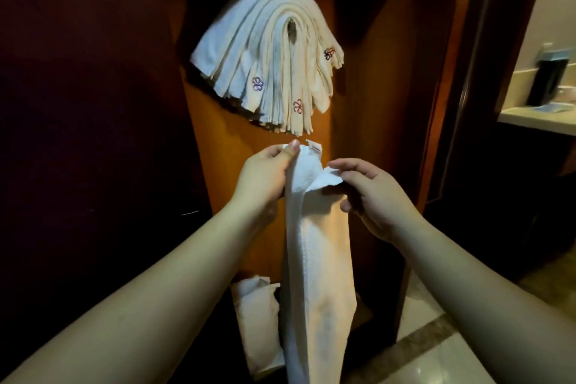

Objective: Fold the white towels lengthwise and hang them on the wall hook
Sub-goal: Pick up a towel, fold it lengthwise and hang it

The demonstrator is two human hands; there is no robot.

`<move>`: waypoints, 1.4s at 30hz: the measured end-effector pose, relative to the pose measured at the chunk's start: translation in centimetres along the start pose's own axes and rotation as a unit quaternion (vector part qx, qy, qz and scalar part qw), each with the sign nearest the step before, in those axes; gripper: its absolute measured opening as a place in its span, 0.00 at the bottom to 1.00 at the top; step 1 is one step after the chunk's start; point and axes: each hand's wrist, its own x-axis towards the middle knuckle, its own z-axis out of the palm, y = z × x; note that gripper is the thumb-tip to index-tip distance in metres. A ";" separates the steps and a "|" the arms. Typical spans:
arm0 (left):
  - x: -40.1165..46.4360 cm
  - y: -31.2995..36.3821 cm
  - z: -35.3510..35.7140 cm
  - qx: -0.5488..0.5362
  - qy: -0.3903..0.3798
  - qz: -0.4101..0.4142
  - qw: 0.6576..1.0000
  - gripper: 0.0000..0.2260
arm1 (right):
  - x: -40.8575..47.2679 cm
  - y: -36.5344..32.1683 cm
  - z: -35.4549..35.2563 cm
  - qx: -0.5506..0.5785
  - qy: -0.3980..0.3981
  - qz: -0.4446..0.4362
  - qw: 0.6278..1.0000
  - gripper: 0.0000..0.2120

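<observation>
My left hand (pixel 265 171) grips the top edge of a long white terry towel (pixel 318 274). The thumb lies flat on the front of the cloth, its nail toward me, and the other fingers are curled behind the fabric, so I see only their knuckles. My right hand (pixel 371 193) pinches another corner of the same top edge between the index finger and the thumb; the remaining fingers are bent loosely and I cannot tell if they touch the cloth. Both hands are near each other, with a small piece of towel puckered between them. A small white label (pixel 314 148) stands up from the edge, just beside my left thumb.

The towel hangs down from my hands in a narrow strip, doubled along its length, and its lower end leaves the picture at the bottom. Above my hands, on the orange-brown wooden wall panel (pixel 352 97), a thick bundle of folded white towels with small embroidered flowers (pixel 268 56) is draped over a hook, which is almost hidden under them. Low behind the hanging towel, more white folded cloth (pixel 255 315) is visible near the pale tiled floor (pixel 436 352).
</observation>
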 end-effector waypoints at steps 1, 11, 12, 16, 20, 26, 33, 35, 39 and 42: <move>-0.3 0.1 -0.6 -0.005 0.000 0.004 1.000 0.11 | -0.1 0.1 0.8 0.009 0.006 -0.012 1.000 0.16; -2.0 1.1 -3.5 -0.135 -0.059 0.010 0.989 0.09 | -0.8 -0.4 6.0 -0.195 0.029 -0.187 0.962 0.16; -2.1 1.3 -3.5 -0.143 -0.058 0.013 0.988 0.09 | -0.8 -0.8 6.3 -0.194 0.039 -0.201 0.959 0.15; -2.4 1.9 -3.4 -0.136 -0.052 0.051 0.988 0.11 | -0.6 -1.6 6.6 -0.196 0.067 -0.234 0.950 0.11; -2.4 3.1 -3.0 -0.137 -0.017 0.074 0.988 0.12 | -0.8 -2.6 6.1 -0.207 0.072 -0.285 0.933 0.11; -2.7 4.2 -1.8 -0.116 -0.039 0.068 0.990 0.12 | -0.3 -4.6 5.3 -0.233 0.042 -0.319 0.918 0.09; -3.5 4.8 0.1 -0.147 -0.081 0.066 0.984 0.13 | -0.1 -5.8 3.6 -0.233 0.053 -0.318 0.918 0.04; -3.5 4.8 0.5 -0.152 -0.078 0.062 0.983 0.12 | -0.3 -6.0 3.0 -0.243 0.047 -0.313 0.917 0.04; -3.2 4.9 1.1 -0.132 -0.065 0.070 0.987 0.12 | -0.4 -6.3 2.2 -0.255 0.049 -0.305 0.916 0.05; -3.1 4.8 1.3 -0.107 -0.066 0.089 0.988 0.12 | -0.4 -6.5 1.8 -0.242 0.038 -0.286 0.926 0.03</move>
